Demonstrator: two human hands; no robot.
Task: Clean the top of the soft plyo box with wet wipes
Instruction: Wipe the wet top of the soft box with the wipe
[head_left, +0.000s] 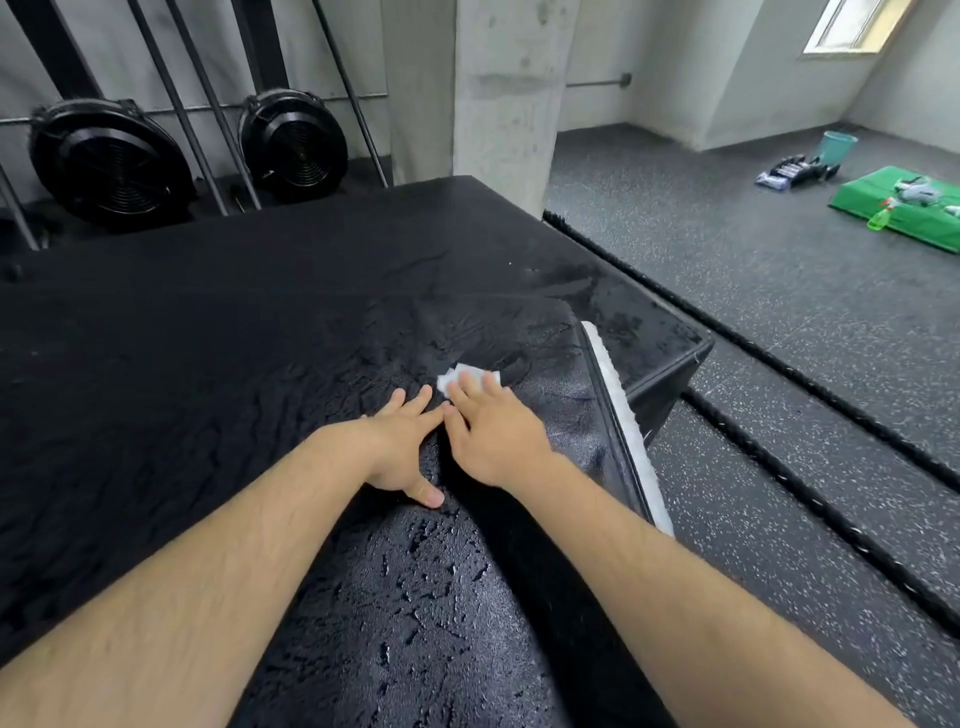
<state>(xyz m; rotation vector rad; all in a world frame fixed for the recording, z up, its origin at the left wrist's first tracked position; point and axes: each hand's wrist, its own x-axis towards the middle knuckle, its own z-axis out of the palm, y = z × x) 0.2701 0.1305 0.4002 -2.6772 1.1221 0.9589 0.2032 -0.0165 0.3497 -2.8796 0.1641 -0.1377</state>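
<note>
The white wet wipe (456, 376) lies on the wet black top of the soft plyo box (208, 364), toward its right side, mostly hidden under the right hand (493, 431), whose straight fingers press it flat. The left hand (400, 447) rests just beside, fingers spread, holding nothing. Items on the far green mat (883, 210) are too small to make out

A gym or training room. Dark speckled rubber floor (727, 270) runs to bare grey walls and a concrete pillar (504, 93). A large black padded plyo box (260, 312) fills the foreground. Thick black ropes (748, 338) lie across the floor. Behind the box stand two round black caged fans (111, 161), possibly parts of exercise machines, and slanted metal bars (208, 104).
</note>
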